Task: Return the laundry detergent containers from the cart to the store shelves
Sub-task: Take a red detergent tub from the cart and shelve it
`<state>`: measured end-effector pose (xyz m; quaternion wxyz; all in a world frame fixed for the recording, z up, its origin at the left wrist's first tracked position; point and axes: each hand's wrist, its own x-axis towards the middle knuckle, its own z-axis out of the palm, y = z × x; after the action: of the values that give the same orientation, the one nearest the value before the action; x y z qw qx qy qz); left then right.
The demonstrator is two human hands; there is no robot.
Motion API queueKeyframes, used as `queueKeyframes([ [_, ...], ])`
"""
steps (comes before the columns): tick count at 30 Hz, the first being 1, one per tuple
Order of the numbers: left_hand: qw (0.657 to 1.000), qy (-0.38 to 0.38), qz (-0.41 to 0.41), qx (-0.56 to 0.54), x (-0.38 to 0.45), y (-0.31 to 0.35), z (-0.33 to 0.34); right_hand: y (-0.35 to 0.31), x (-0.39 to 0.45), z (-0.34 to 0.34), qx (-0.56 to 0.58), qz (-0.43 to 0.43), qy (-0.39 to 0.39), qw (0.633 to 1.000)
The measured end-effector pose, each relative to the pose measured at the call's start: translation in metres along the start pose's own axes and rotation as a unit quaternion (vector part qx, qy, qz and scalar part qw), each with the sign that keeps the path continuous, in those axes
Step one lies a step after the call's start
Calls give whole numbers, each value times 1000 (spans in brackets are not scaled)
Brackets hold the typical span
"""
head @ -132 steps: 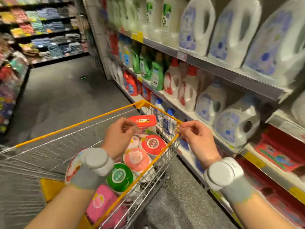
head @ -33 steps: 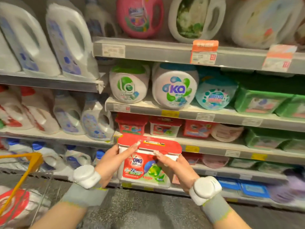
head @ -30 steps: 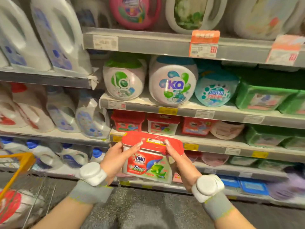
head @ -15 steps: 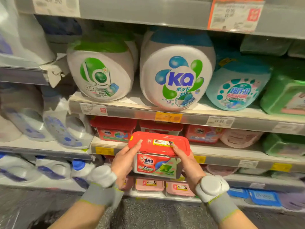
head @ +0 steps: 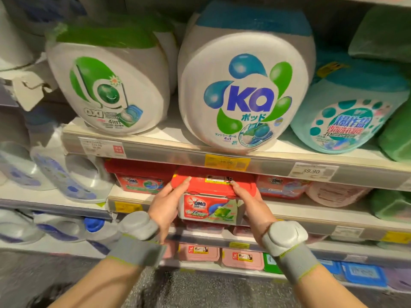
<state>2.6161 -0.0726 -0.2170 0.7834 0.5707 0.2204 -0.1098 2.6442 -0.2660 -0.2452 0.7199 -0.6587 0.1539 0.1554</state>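
Both hands are clamping the rectangular plastic detergent-pod box with the red lid and the red-and-green OMO label [head: 209,197]: the left hand [head: 167,206] is cupping its left end with a finger lying along the lid, and the right hand [head: 252,204] is wrapping its right end with fingertips curled onto the lid edge. That grip is symmetrical, which is helping to keep the box level.

The box is hovering at the front lip of the pale metal shelf with yellow price tags [head: 311,213], in the gap between two matching red-lidded boxes, one to the left [head: 140,176] and one to the right [head: 280,184]. Its lid is sitting just below the edge of the shelf above.

Sliding it in well probably means keeping it flat and low enough to pass under that upper edge, centring it in the gap so it is not nudging either neighbour, and pushing straight back with the label facing out. The fingers on the lid may need to be drawn clear before the box goes fully under.

The box looks rigid and glossy, with a small yellow sticker on the lid.
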Motion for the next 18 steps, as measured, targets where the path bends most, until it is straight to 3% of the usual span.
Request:
queueKeyframes([
  [18,998,40,31,26,34,-8,1,-3,25,1,-48,0,31,998],
])
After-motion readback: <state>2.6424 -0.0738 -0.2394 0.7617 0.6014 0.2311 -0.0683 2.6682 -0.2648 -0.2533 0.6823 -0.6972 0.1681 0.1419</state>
